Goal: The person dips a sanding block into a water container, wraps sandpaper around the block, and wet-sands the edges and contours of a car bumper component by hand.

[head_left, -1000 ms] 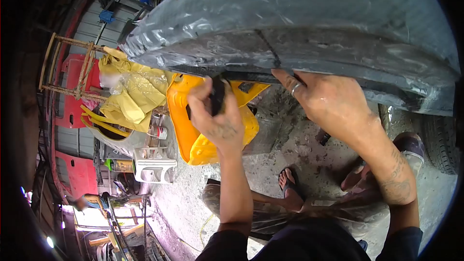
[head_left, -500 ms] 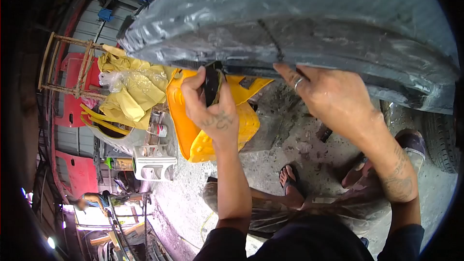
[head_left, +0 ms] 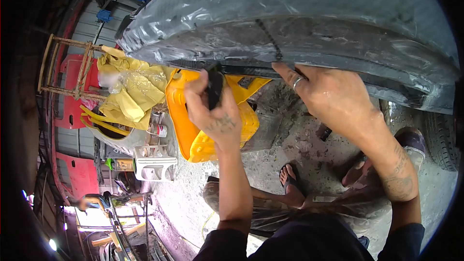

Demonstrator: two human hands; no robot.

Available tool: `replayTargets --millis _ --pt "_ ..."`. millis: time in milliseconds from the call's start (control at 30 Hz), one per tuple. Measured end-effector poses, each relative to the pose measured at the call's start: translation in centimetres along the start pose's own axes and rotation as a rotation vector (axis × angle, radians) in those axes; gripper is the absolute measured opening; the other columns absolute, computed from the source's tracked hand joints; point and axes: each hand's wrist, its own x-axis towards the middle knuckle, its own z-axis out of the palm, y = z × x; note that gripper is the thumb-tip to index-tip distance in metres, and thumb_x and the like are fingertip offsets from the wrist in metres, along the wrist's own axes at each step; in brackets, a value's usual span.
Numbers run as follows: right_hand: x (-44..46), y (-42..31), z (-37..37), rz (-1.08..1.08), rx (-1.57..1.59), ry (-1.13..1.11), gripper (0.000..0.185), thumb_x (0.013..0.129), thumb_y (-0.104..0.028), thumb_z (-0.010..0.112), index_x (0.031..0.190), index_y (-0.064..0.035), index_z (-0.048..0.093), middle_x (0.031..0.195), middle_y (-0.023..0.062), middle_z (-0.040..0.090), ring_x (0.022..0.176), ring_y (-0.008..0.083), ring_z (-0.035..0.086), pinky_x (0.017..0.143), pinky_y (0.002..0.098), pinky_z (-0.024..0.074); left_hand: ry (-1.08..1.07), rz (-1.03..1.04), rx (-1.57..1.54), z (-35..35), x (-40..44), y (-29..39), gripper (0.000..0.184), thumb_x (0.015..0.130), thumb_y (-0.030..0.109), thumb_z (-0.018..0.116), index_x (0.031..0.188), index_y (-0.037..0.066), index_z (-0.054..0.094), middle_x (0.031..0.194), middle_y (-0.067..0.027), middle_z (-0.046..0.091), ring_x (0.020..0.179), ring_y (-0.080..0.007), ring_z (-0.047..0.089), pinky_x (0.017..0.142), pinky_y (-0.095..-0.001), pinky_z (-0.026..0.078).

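Note:
A large grey car bumper [head_left: 309,39] spans the top of the view, its surface smeared and scuffed, with a dark line running down its face. My left hand [head_left: 212,106] is closed around a dark folded piece of sandpaper [head_left: 215,89], pinched between thumb and fingers just under the bumper's lower edge. Slight blur covers this hand, so whether the sandpaper touches the edge I cannot tell. My right hand [head_left: 328,89] grips the lower edge farther right. Its ringed finger lies along the rim near the dark line; the other fingertips are hidden.
Below the bumper, a yellow plastic part [head_left: 193,140] rests on the stained concrete floor. A white plastic stool [head_left: 154,164], yellow sheeting [head_left: 128,101] and a wooden frame [head_left: 72,92] are at left. A tyre [head_left: 442,140] stands at right, near sandalled feet [head_left: 290,179].
My left hand has shifted very slightly right and turned a little with the sandpaper. My right hand stays where it was on the bumper edge.

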Motion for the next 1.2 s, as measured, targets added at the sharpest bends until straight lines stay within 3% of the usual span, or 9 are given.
replayTargets --millis 467,533,567,767,867,1033,1133,1167,1200 --pt "0.2 0.2 0.0 -0.007 -0.011 -0.01 0.043 0.085 -0.008 0.061 0.128 -0.0041 0.068 0.113 0.012 0.068 0.098 0.0288 0.07 0.073 0.0377 0.0604 -0.002 0.106 0.045 -0.7 -0.1 -1.5 0.028 0.072 -0.011 0.068 0.097 -0.004 0.057 0.089 -0.0162 0.059 0.079 -0.029 0.061 0.076 -0.0341 0.051" --pt "0.2 0.2 0.1 -0.036 -0.013 0.048 0.045 0.085 -0.007 0.06 0.129 -0.0043 0.066 0.112 0.012 0.068 0.096 0.0284 0.071 0.073 0.0378 0.0606 -0.061 -0.016 -0.091 -0.7 -1.0 -1.5 0.022 0.087 -0.007 0.071 0.103 -0.003 0.056 0.095 -0.0097 0.058 0.088 -0.0166 0.058 0.081 -0.0279 0.049" --pt "0.1 0.4 0.1 -0.029 -0.014 0.042 0.045 0.085 -0.007 0.06 0.129 -0.0043 0.066 0.112 0.012 0.068 0.096 0.0284 0.071 0.073 0.0378 0.0606 -0.088 0.041 0.057 -1.1 -0.3 -1.9 0.023 0.087 -0.005 0.072 0.104 -0.004 0.056 0.096 -0.0096 0.058 0.089 -0.0167 0.059 0.083 -0.0278 0.049" --pt "0.2 0.3 0.0 -0.008 0.007 0.099 0.05 0.08 -0.006 0.063 0.13 -0.0093 0.069 0.109 0.0078 0.069 0.094 0.0284 0.068 0.075 0.0385 0.0578 -0.079 0.007 -0.033 -0.9 -1.0 -1.5 0.025 0.087 -0.006 0.072 0.108 -0.003 0.057 0.102 -0.0104 0.06 0.092 -0.016 0.06 0.084 -0.0266 0.048" --pt "0.3 -0.2 -0.3 0.001 0.064 -0.055 0.039 0.085 -0.008 0.061 0.123 -0.0036 0.069 0.113 0.0127 0.067 0.099 0.0296 0.07 0.075 0.0391 0.0603 -0.105 -0.038 -0.008 -1.5 0.8 -1.3 0.028 0.087 -0.006 0.072 0.111 -0.003 0.057 0.102 -0.0112 0.06 0.095 -0.0172 0.061 0.086 -0.0274 0.049" --pt "0.2 0.3 0.0 -0.013 -0.021 0.046 0.039 0.085 -0.008 0.061 0.122 -0.0049 0.07 0.114 0.0111 0.067 0.098 0.0288 0.069 0.077 0.0396 0.0595 0.138 -0.233 0.01 -8.0 1.1 -8.5 0.027 0.089 -0.003 0.071 0.112 -0.003 0.057 0.105 -0.0147 0.064 0.096 -0.0218 0.065 0.083 -0.0321 0.052" --pt "0.1 0.0 -0.1 -0.024 -0.026 0.023 0.041 0.084 -0.007 0.06 0.124 -0.0062 0.07 0.114 0.0103 0.068 0.1 0.0284 0.069 0.079 0.0387 0.0591 -0.499 -0.312 0.333 -11.3 0.6 -19.6 0.024 0.089 0.005 0.069 0.109 -0.001 0.057 0.091 -0.0226 0.069 0.084 -0.0293 0.069 0.076 -0.0378 0.053" --pt "0.1 0.1 -0.2 0.002 -0.026 -0.028 0.043 0.084 -0.006 0.061 0.125 -0.0068 0.07 0.114 0.0101 0.068 0.101 0.0285 0.069 0.081 0.0382 0.0588 -0.791 -0.714 0.443 -10.9 0.9 -21.7 0.026 0.087 0.009 0.071 0.11 0.001 0.062 0.092 -0.022 0.071 0.083 -0.0309 0.07 0.074 -0.039 0.054" --pt "0.2 0.1 -0.2 -0.007 -0.029 -0.027 0.043 0.084 -0.006 0.061 0.125 -0.0068 0.07 0.114 0.0101 0.068 0.101 0.0285 0.069 0.081 0.0382 0.0588 -0.996 -0.617 0.439 -10.7 -1.3 -26.2 0.028 0.086 0.01 0.071 0.111 0.001 0.064 0.092 -0.0209 0.071 0.085 -0.0316 0.07 0.075 -0.0389 0.055"
